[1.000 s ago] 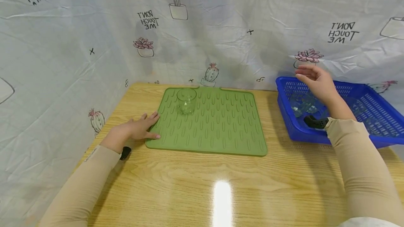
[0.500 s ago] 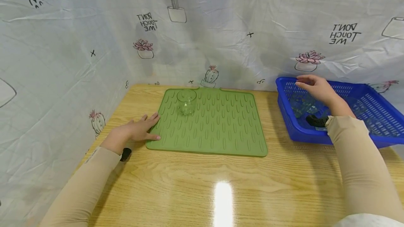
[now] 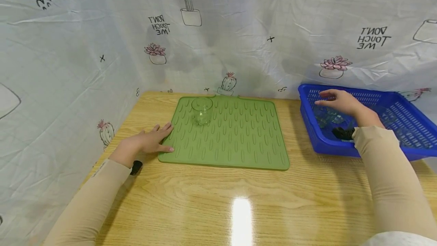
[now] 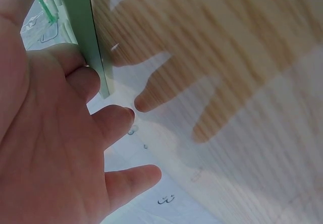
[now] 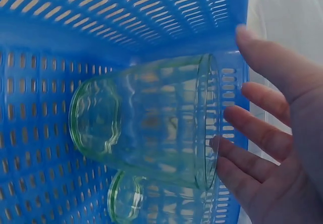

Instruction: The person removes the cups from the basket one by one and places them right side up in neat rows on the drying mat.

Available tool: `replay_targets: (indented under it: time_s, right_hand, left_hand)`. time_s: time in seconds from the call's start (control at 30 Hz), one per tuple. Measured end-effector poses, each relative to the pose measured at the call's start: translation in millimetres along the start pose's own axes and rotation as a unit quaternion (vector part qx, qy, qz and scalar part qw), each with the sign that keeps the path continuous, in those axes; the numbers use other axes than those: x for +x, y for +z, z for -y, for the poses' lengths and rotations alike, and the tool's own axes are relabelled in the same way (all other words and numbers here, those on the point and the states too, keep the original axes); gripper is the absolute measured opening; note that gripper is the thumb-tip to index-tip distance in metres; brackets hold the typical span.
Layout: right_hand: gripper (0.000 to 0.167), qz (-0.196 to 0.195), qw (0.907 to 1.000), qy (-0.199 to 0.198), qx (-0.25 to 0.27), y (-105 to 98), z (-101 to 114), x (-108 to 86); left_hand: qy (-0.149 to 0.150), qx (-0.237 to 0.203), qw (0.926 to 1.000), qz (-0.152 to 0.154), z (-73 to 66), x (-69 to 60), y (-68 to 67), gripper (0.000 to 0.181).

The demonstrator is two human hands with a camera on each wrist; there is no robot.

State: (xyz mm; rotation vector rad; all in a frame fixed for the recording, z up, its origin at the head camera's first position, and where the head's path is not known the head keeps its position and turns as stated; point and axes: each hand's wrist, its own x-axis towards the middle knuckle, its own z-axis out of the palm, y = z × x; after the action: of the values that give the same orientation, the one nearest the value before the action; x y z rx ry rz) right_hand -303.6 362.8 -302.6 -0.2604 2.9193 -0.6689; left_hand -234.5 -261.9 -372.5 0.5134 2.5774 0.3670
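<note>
A green ridged mat lies on the wooden table, and a clear glass stands upright near its back left. My left hand rests with spread fingers on the mat's left edge. Over the blue basket at the right, my right hand has its fingers apart and holds nothing. In the right wrist view a large glass lies on its side in the basket, its rim close beside the fingers of my right hand; whether they touch is unclear. A second glass lies beside it.
More clear glassware lies in the basket, partly behind my right arm. A white patterned curtain hangs behind the table and along its left side. A bright reflection shows on the table's front part.
My right hand has come down from above the basket's back rim into the basket area. My left hand and the glass on the mat have stayed in place.
</note>
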Motion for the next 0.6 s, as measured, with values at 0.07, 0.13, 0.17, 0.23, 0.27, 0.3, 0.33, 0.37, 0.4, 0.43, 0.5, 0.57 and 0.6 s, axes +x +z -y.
replay_targets:
  time_s: [0.07, 0.13, 0.17, 0.23, 0.27, 0.3, 0.33, 0.37, 0.4, 0.43, 0.5, 0.57, 0.6]
  right_hand:
    - [0.072, 0.007, 0.9998, -0.004, -0.018, 0.3, -0.3, -0.4]
    - [0.074, 0.014, 0.9992, -0.010, -0.037, 0.4, 0.1, -0.2]
    - [0.074, 0.018, 0.9987, -0.016, -0.046, 0.3, 0.4, 0.0]
    - [0.076, 0.027, 0.9975, -0.027, -0.059, 0.2, 0.6, 0.9]
    - [0.077, 0.030, 0.9970, -0.033, -0.064, 0.2, 0.6, 1.3]
    - [0.078, 0.033, 0.9964, -0.038, -0.068, 0.1, 0.6, 1.6]
    - [0.079, 0.035, 0.9958, -0.043, -0.072, 0.0, 0.6, 1.8]
    - [0.081, 0.037, 0.9954, -0.047, -0.075, -0.2, 0.4, 1.9]
    - [0.082, 0.039, 0.9951, -0.048, -0.077, -0.5, -0.1, 1.9]
    - [0.083, 0.042, 0.9948, -0.049, -0.079, -0.8, -0.5, 1.6]
    - [0.084, 0.046, 0.9943, -0.051, -0.081, -1.4, -1.7, 1.0]
    - [0.084, 0.052, 0.9940, -0.050, -0.083, -2.1, -3.6, 0.4]
    - [0.084, 0.055, 0.9939, -0.049, -0.082, -2.5, -4.5, 0.0]
  left_hand:
    - [-0.001, -0.001, 1.0000, 0.001, -0.3, 0.1, 0.1, 0.099]
    - [-0.002, -0.003, 1.0000, 0.001, -0.6, -0.3, -0.2, 0.099]
    - [-0.002, -0.003, 1.0000, 0.001, -0.8, -0.5, -0.3, 0.099]
    - [-0.002, -0.004, 1.0000, 0.001, -1.4, -1.3, -0.7, 0.099]
    - [-0.002, -0.004, 1.0000, 0.001, -1.8, -1.7, -0.8, 0.099]
    - [-0.001, -0.004, 1.0000, 0.001, -2.1, -1.9, -0.7, 0.099]
    - [-0.001, -0.004, 1.0000, 0.001, -2.3, -2.1, -0.6, 0.099]
    - [-0.001, -0.003, 1.0000, 0.000, -2.5, -2.2, -0.3, 0.098]
    - [-0.001, -0.003, 1.0000, 0.000, -2.2, -1.9, 0.2, 0.098]
    - [-0.001, -0.002, 1.0000, 0.000, -2.1, -1.8, 0.6, 0.098]
    - [-0.001, -0.001, 1.0000, 0.000, -1.6, -1.6, 1.3, 0.099]
    - [-0.002, -0.001, 1.0000, 0.001, -0.9, -1.7, 1.6, 0.099]
    - [-0.003, -0.001, 1.0000, 0.002, -0.5, -1.6, 1.8, 0.099]
